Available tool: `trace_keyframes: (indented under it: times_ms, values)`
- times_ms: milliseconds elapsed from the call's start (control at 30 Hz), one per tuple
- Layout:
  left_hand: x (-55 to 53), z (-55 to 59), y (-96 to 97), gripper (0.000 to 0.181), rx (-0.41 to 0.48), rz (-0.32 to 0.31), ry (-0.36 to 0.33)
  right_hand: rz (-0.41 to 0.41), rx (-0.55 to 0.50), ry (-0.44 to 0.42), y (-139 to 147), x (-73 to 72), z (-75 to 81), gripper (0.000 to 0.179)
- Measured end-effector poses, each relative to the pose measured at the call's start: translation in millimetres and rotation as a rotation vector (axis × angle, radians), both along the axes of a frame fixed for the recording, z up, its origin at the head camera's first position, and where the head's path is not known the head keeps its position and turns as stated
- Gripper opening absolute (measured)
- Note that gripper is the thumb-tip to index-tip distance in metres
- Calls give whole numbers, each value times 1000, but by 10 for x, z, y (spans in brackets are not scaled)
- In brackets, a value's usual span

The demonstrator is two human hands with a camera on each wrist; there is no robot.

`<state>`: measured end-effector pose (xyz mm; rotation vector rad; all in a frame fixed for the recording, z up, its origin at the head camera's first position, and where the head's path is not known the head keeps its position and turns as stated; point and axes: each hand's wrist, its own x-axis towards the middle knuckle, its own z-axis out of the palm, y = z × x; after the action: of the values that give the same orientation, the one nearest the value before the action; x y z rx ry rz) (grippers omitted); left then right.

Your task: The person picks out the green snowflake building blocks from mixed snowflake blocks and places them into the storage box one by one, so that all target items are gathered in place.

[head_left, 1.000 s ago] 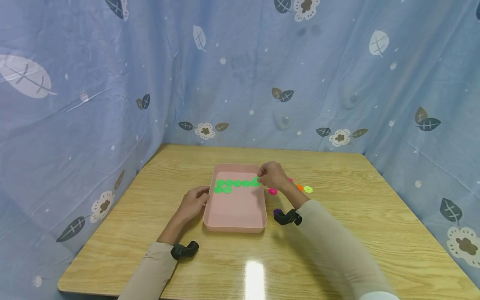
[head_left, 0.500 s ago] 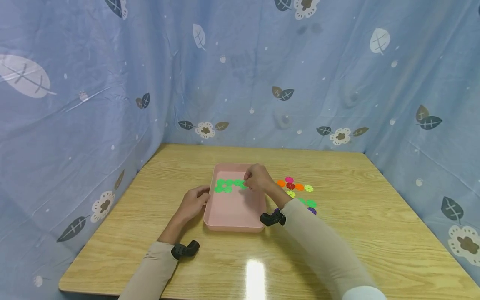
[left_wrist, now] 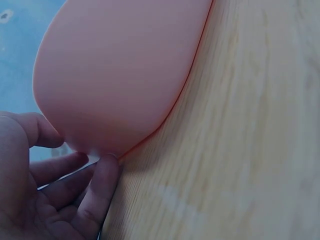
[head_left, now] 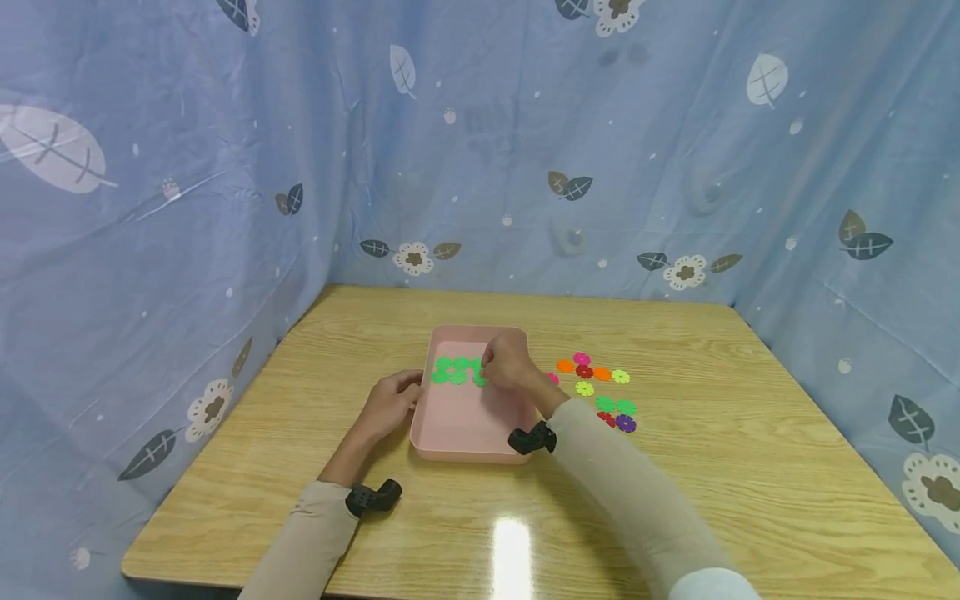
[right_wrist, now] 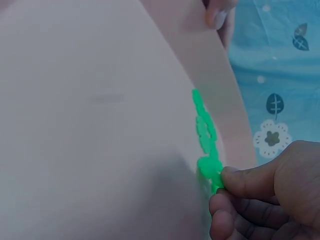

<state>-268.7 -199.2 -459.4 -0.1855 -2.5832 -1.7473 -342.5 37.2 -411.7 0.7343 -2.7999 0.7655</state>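
A pink tray (head_left: 457, 425) lies on the table, with green flower-shaped plastic discs (head_left: 445, 364) in two rows across its far part. My left hand (head_left: 387, 405) holds the tray's left wall, fingertips at its rim and outer side in the left wrist view. Inside the tray, my right hand (head_left: 507, 362) pinches a green flower-shaped disc (right_wrist: 210, 167) between thumb and fingers, at the right end of the nearer row. That hand hides the right part of the farther row in the head view.
Right of the tray lie loose flower-shaped discs: orange (head_left: 602, 374), dark red (head_left: 584, 372), yellow (head_left: 584, 388), green (head_left: 626, 407), purple (head_left: 626, 423) and pink (head_left: 582, 359). A patterned blue curtain (head_left: 480, 167) hangs behind the wooden table (head_left: 420, 533).
My right hand has moved left from the tray's right wall to over its middle, to the nearer row. The loose discs on the right have come into view. My left hand has stayed put.
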Motion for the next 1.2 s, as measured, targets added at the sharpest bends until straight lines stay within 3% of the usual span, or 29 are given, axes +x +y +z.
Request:
trace_keyframes:
  times_ms: [133,333,867,1200]
  values:
    - [8,7,2,47,-6,-4,-4,-2,45,-3,-6,-16,-40,38]
    - [2,18,-5,47,-4,0,3,-14,91,-9,-16,-22,-59,34]
    - [-8,0,-19,48,-4,-6,3,-56,31,-169,-42,-52,-95,26]
    - [17,21,0,47,-10,-4,2,-68,43,-170,-47,-73,-107,25]
